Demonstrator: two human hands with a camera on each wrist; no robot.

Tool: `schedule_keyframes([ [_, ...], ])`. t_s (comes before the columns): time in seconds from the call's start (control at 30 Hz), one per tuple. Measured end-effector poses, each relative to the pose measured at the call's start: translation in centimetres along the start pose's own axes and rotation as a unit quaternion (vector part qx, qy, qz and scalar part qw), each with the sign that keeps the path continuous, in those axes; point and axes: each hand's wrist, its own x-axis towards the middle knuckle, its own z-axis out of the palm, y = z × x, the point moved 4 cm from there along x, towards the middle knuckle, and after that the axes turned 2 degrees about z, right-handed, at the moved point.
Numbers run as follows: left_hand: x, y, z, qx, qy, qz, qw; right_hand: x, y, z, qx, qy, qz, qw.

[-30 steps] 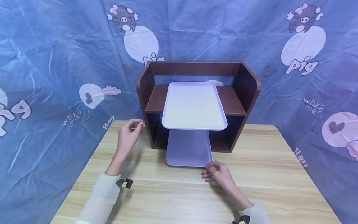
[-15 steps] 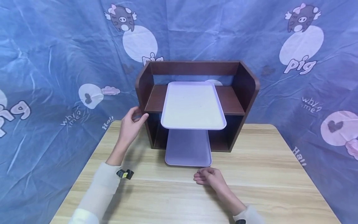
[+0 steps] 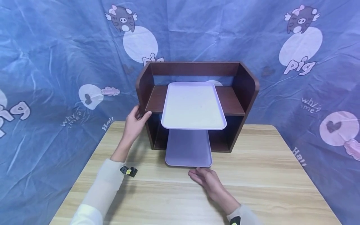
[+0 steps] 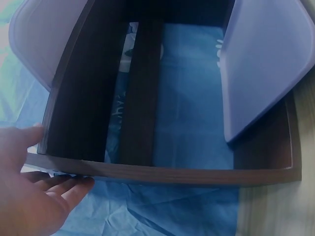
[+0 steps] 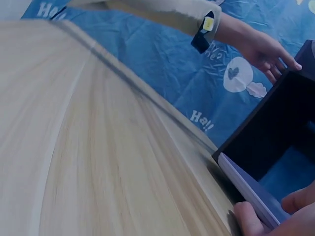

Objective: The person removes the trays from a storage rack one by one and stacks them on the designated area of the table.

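A dark brown wooden desk shelf (image 3: 195, 68) stands on the table, with two light purple trays sticking out of its front. The upper tray (image 3: 194, 106) lies on the middle board, and the lower tray (image 3: 188, 150) reaches out from the bottom compartment. My left hand (image 3: 135, 123) grips the shelf's left side panel (image 4: 162, 172), thumb at the front edge and fingers along the outer face. Just at the lower tray's front edge is my right hand (image 3: 208, 181), its fingers extended. In the right wrist view its thumb (image 5: 298, 199) is above the tray, apart from it, with a finger below.
The shelf sits near the back of a light wood table (image 3: 157, 200). A blue cloth (image 3: 70, 47) with pig prints hangs behind and on both sides. Both wrists wear black bands, one a wrist camera (image 3: 128, 171) on the left sleeve.
My left hand has moved up and right onto the shelf's side panel. My right hand has slid left along the lower tray's front, its fingers straightening. The trays stay in place.
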Motion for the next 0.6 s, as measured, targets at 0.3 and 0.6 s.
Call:
schedule_keyframes([
  [0.3, 0.0, 0.0, 0.1, 0.020, 0.018, 0.010, 0.9996, 0.7, 0.5, 0.6, 0.097, 0.004, -0.013, 0.995],
  [0.6, 0.1, 0.0, 0.0, 0.008, 0.013, 0.002, 0.9999, 1.2, 0.5, 0.9, 0.103, 0.048, -0.022, 0.993],
])
